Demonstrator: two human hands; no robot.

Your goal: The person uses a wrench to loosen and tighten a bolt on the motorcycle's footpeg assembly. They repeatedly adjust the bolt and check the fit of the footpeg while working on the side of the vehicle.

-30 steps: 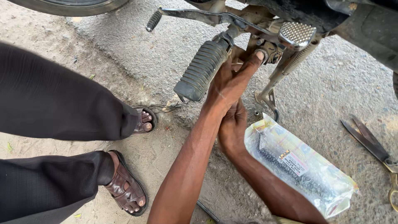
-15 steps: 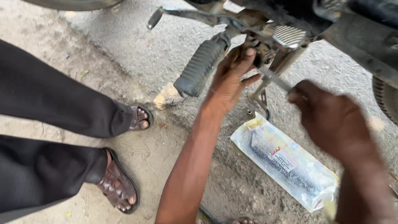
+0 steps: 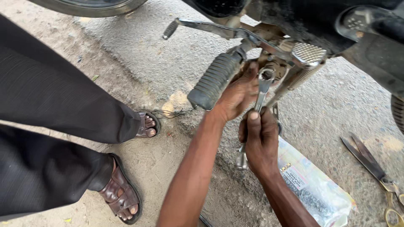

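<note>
Leverage matters here — we are gripping the long silver steel spanner [image 3: 257,110] in our closed right hand [image 3: 261,141], its ring end seated at twelve o'clock on the fastener beside the black ribbed rubber footpeg [image 3: 214,80], while our left hand [image 3: 236,94] is curling around the bracket — we should be keeping the ring square.

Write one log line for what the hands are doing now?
right hand: grips wrench | left hand: braced beside footpeg | wrench ring end: on fitting under motorcycle
</note>
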